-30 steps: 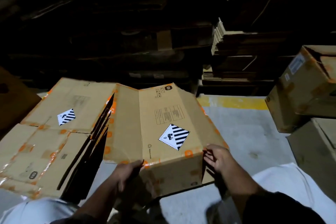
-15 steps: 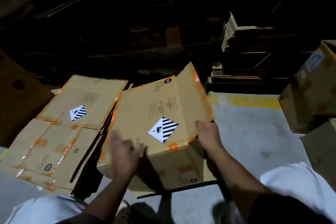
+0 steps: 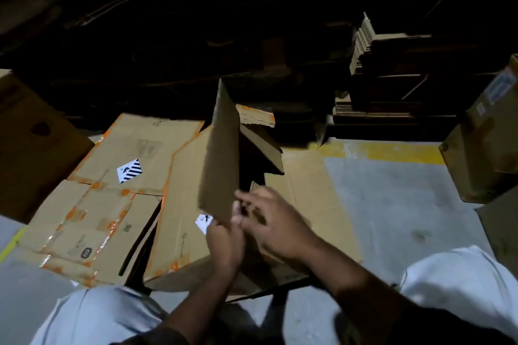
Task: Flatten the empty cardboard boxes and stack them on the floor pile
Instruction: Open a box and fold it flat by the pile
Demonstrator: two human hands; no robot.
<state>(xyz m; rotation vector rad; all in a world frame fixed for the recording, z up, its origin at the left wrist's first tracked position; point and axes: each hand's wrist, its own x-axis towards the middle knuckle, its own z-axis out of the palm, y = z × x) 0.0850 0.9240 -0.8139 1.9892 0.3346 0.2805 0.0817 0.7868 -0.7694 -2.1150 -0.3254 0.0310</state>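
The brown cardboard box (image 3: 179,204) with orange tape along its seams lies partly opened on the grey concrete floor (image 3: 392,204) just in front of the person, one plain flap (image 3: 221,154) standing up on edge and a second flap (image 3: 305,185) spread flat to the right. A white diamond label (image 3: 204,223) on the box's side is mostly hidden behind the left hand (image 3: 224,244), so only its corner shows. The left hand grips the lower corner of the upright flap, its fingers curled round the edge, though motion blur softens them. The right hand (image 3: 274,221) hovers just beside it with fingers spread and relaxed, gripping nothing; whether its fingertips touch the flap cannot be told. The box's inside is a dark gap behind the raised flap. To the left and touching the box lies the floor pile of flattened brown cardboard (image 3: 98,204), its top sheet carrying a black-striped diamond label (image 3: 129,171). A yellow painted line (image 3: 392,150) crosses the floor further back. At the right edge stand more brown boxes (image 3: 482,148), cut off by the frame. Stacks of flat corrugated sheets (image 3: 372,53) rise behind, and most of the background is too dark to make out. Pale trousers (image 3: 462,280) show at the bottom corners.
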